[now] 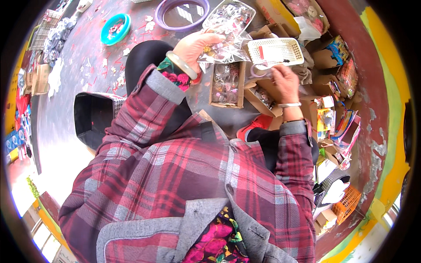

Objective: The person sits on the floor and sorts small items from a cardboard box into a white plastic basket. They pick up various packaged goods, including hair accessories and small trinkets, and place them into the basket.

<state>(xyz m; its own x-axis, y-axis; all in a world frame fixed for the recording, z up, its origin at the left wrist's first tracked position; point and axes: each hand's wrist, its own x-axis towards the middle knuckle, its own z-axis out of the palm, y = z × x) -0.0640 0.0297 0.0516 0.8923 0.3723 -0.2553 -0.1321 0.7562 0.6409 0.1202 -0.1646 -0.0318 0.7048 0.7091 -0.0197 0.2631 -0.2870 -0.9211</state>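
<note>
My left hand [193, 49] is closed around the edge of a clear plastic bag [222, 51], which has small coloured pieces inside. The bag hangs over the far end of an open cardboard box [240, 93] filled with small wrapped items. To the right, my right hand [286, 84] has its fingers drawn together at a pale purple loop [253, 71]; its exact kind is unclear. Just beyond that hand sits a white perforated basket [299, 51] holding a red stick-like piece and small dark bits.
A clear tray of packaged pieces [232, 16] lies beyond my left hand. Farther off are a purple basin [160, 19] and a teal basin [104, 35]. A black bin [90, 115] stands left of my leg. Cardboard boxes [322, 59] and an orange crate [347, 204] crowd the right.
</note>
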